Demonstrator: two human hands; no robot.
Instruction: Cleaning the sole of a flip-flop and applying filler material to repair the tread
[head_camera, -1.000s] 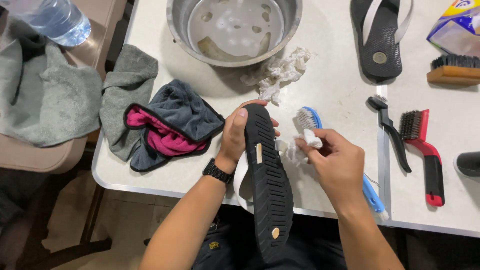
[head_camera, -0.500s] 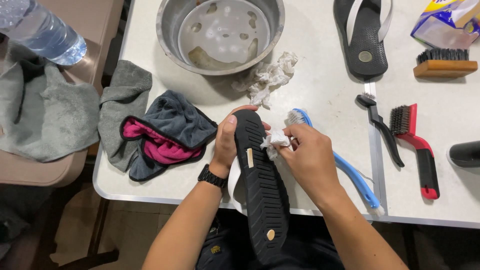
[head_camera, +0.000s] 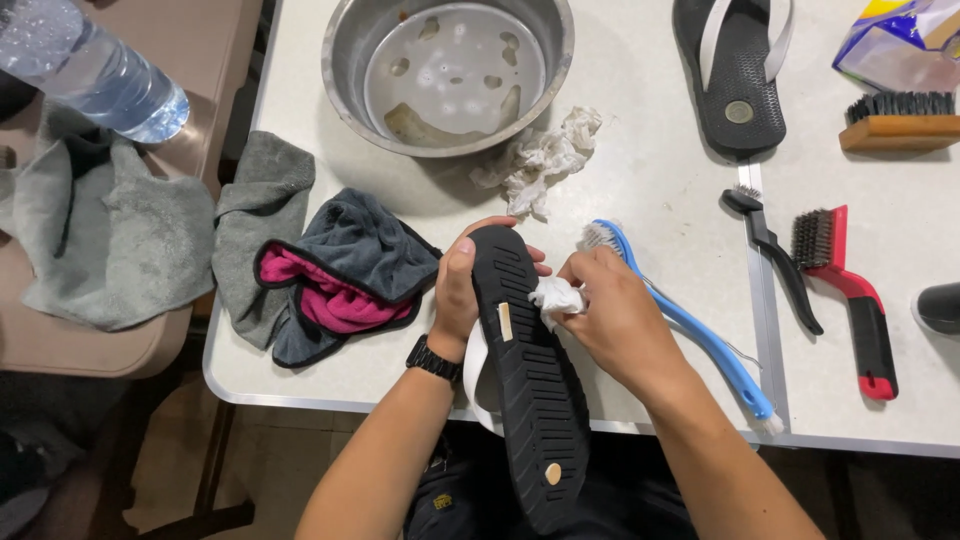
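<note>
A black flip-flop (head_camera: 530, 380) with a white strap is held sole up at the near edge of the white table (head_camera: 640, 200). My left hand (head_camera: 457, 290), with a black watch on the wrist, grips its left edge near the toe. My right hand (head_camera: 612, 315) pinches a small wad of white tissue (head_camera: 555, 297) and presses it against the sole's right side. A blue long-handled brush (head_camera: 690, 325) lies on the table just under and to the right of my right hand.
A steel bowl (head_camera: 345, 50) with a little water stands at the back, a crumpled tissue (head_camera: 545, 155) beside it. Grey and pink cloths (head_camera: 330, 275) lie left. A second flip-flop (head_camera: 735, 70), black brush (head_camera: 775, 255), red brush (head_camera: 850, 290) and wooden brush (head_camera: 900, 125) lie right. A water bottle (head_camera: 95, 70) rests far left.
My right hand has moved left with the tissue, from beside the blue brush's head onto the sole. The flip-flop has tilted slightly.
</note>
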